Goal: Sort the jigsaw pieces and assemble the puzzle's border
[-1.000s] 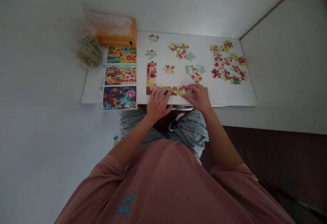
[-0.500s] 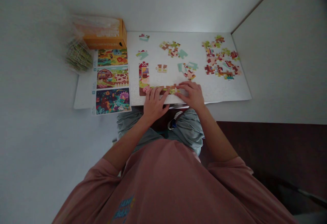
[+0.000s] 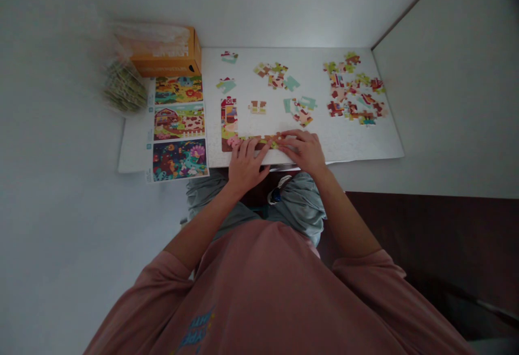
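Note:
Along the front of the white board (image 3: pixel 340 141), an L-shaped stretch of joined jigsaw pieces (image 3: pixel 229 120) shows a red barn and a pink pig. My left hand (image 3: pixel 245 166) lies over its bottom row with fingers spread, pressing it from above. At the row's right end, my right hand (image 3: pixel 306 152) has thumb and fingertips around a puzzle piece (image 3: pixel 275 142), mostly covered by the fingers. Just above the row sits a small joined brown-and-cream pair (image 3: pixel 258 107). Farther right is a loose cluster of blue and pink pieces (image 3: pixel 300 111).
Picture cards (image 3: pixel 179 122) lie at the left, below an orange box (image 3: pixel 166 66) and a plastic bag of pieces (image 3: pixel 125 87). Many loose pieces (image 3: pixel 354 93) spread over the right side. More pieces (image 3: pixel 278 76) lie at the back middle. A wall stands behind the board.
My right fingertips have shifted slightly left along the bottom row, closing in on its end piece. My left hand stays on the row. The view has moved a little.

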{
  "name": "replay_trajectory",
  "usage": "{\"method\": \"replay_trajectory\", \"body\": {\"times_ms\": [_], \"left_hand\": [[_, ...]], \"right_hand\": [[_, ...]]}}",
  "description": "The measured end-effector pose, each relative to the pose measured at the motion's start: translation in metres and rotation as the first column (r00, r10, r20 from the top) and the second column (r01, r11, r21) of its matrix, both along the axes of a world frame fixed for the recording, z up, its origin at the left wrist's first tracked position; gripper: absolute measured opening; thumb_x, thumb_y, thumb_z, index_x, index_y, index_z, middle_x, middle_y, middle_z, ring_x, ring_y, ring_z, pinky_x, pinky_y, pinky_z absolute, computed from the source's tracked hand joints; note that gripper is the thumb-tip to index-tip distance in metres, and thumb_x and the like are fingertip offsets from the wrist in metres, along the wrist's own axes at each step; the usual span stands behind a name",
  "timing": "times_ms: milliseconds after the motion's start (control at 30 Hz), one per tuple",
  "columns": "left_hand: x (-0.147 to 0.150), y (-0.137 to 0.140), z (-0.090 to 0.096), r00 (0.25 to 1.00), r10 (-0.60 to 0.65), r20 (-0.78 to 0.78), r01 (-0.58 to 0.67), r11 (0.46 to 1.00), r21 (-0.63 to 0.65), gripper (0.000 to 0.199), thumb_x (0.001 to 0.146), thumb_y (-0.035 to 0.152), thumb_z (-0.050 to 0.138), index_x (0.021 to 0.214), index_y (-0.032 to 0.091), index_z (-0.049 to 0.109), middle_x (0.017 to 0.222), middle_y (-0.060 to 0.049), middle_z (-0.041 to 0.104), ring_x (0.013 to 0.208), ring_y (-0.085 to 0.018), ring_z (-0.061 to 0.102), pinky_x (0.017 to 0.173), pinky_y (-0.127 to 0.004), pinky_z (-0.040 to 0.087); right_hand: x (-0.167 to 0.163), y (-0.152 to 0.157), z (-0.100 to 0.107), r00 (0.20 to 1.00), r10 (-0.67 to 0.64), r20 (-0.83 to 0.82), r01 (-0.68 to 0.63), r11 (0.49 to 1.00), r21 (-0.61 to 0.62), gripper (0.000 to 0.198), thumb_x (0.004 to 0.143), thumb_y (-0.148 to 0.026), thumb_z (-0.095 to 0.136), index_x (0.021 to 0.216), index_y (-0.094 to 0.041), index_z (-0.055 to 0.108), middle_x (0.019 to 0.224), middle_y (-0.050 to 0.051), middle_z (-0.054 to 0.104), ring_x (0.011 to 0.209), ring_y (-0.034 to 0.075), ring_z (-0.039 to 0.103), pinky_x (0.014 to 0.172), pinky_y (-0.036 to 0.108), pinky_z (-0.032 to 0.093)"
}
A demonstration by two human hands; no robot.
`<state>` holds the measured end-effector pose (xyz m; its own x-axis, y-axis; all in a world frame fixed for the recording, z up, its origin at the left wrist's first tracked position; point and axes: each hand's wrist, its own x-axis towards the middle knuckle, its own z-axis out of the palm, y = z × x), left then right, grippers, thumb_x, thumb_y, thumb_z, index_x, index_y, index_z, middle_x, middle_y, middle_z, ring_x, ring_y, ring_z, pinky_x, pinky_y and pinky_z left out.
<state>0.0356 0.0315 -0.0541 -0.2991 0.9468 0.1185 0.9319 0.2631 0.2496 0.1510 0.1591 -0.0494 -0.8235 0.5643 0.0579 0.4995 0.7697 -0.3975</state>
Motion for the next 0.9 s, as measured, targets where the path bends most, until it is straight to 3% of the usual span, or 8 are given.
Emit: {"method": "replay_trajectory", "body": {"times_ms": [433,633,900], "left_hand": [[-0.001,0.001,0.003,0.999,-0.002,0.037,0.004,0.998,-0.063,0.053,0.07,0.031,0.035,0.118,0.029,0.012,0.123,0.002,0.016,0.11,-0.025,0.015,0.089,-0.043,0.01],[0.0,0.0,0.004,0.999,0.005,0.044,-0.002,0.997,-0.073,0.055,0.071,0.033,0.033,0.119,0.027,0.008,0.123,0.002,0.015,0.11,-0.024,0.013,0.09,-0.041,0.006],[0.0,0.002,0.005,0.997,0.004,0.076,0.001,0.998,-0.063,0.054,0.071,0.033,0.033,0.119,0.029,0.009,0.123,0.004,0.016,0.111,-0.023,0.009,0.092,-0.04,0.003]], "right_hand": [[0.003,0.006,-0.015,0.99,0.036,-0.136,-0.029,0.998,0.054,0.024,0.075,-0.038,0.037,0.096,-0.035,0.046,0.104,-0.001,0.039,0.08,0.018,0.043,0.076,0.039,0.029],[0.01,0.025,-0.019,0.945,-0.144,-0.293,0.156,0.988,0.017,0.027,0.076,-0.032,0.033,0.101,-0.029,0.042,0.097,0.005,0.041,0.082,0.018,0.042,0.069,0.035,0.036],[0.016,0.048,-0.009,0.958,-0.263,-0.113,0.279,0.948,0.156,0.043,0.072,-0.041,0.035,0.112,-0.025,0.029,0.109,0.007,0.032,0.096,0.025,0.027,0.076,0.043,0.023]]}}
